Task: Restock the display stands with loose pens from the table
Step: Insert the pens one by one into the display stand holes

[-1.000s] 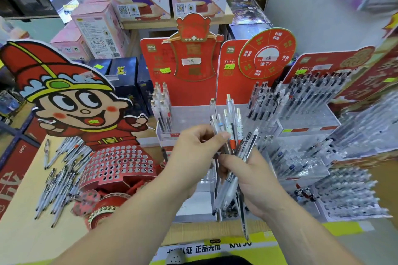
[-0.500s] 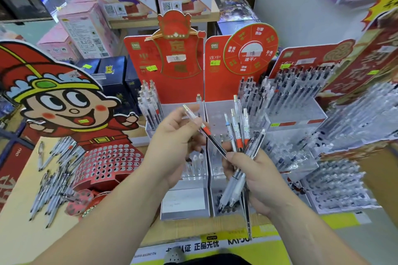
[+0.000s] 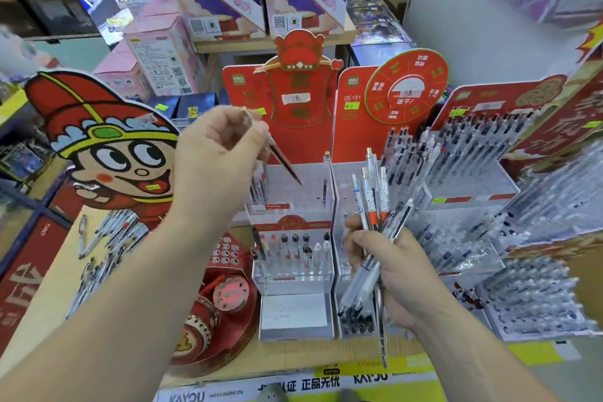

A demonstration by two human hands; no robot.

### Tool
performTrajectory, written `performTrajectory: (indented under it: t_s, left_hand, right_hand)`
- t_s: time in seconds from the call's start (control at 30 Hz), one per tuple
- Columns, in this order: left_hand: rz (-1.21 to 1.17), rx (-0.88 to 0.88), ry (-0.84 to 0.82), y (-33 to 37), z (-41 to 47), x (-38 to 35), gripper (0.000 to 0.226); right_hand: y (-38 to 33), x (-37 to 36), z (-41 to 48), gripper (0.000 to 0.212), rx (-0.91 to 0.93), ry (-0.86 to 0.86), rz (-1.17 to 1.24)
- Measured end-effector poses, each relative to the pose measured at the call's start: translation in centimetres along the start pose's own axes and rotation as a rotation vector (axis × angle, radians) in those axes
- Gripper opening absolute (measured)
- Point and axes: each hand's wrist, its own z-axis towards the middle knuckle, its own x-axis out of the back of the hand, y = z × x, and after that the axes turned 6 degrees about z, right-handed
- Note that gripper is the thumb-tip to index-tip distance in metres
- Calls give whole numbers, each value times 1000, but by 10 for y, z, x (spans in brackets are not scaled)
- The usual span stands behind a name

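Clear-barrelled pen (image 3: pixel 280 153), one item: we pinch it in our left hand (image 3: pixel 218 160), tip slanted down toward the upper tier of the clear stand (image 3: pixel 293 196), not yet seated. That angle, we judge, lines the tip up with an open hole in the tier.

Bundle of pens (image 3: pixel 372 232), several items: our right hand (image 3: pixel 388 274) is clenched round it just beside the stand, tops fanned upward, probably so one can be drawn out at a time.

Upper tier: a few pens at its left end, a single pen (image 3: pixel 326 176) upright at its right, most holes between them vacant. Lower tier: a row of short items, kind unclear.

Loose pens (image 3: pixel 107 238), many: scattered on the yellow surface (image 3: pixel 45 300) at left, below the cartoon cutout (image 3: pixel 107 147), still to be stocked.

Neighbouring stands (image 3: pixel 483 153) at right: already crowded with pens.
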Motion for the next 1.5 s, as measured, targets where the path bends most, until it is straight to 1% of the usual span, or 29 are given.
performTrajectory:
  t_s: [0.13,0.27,0.37,0.53,0.63,0.77,0.87,0.93,1.03,1.2,1.4,1.47,1.5]
  left_hand:
    - [200,-85,94,-11,26,1,7]
    - [334,-70,125,-24,37,-8,20]
    - [382,-47,144,-34,41,-14,18]
    - [438,-10,137,-47,42,-21,14]
    - [562,-46,133,-51,42,-22,17]
    - [626,-40,92,-56,42,-23,17]
    - [685,-47,76,-58,44,-24,22]
    - [723,-59,79,-59,46,-25,25]
    - [720,-69,94,-61,48,-26,25]
    - [699,-102,126,-57,50,-24,19]
    - [706,-68,67,-52,60,-25,17]
    - [715,-64,47,-50,62,-25,17]
    - [721,-67,35,-49,63,-24,17]
  right_hand:
    - [0,-3,4,14,5,2,-32]
    - [3,-2,7,22,-17,1,-2]
    - [2,0,8,12,-9,-20,-20]
    - [0,-2,11,10,-8,-1,-34]
    - [0,-2,12,13,-10,6,-39]
    - [2,-1,14,15,-16,25,-16]
    - [2,0,15,15,-24,32,-5]
    - [3,0,15,18,-23,27,-7]
    - [4,1,16,17,-29,23,-13]
    - [5,0,14,18,-32,11,-37]
    - [6,2,12,15,-28,-3,10]
    - [7,3,12,23,-29,-7,28]
    - [8,4,12,22,-24,-10,27]
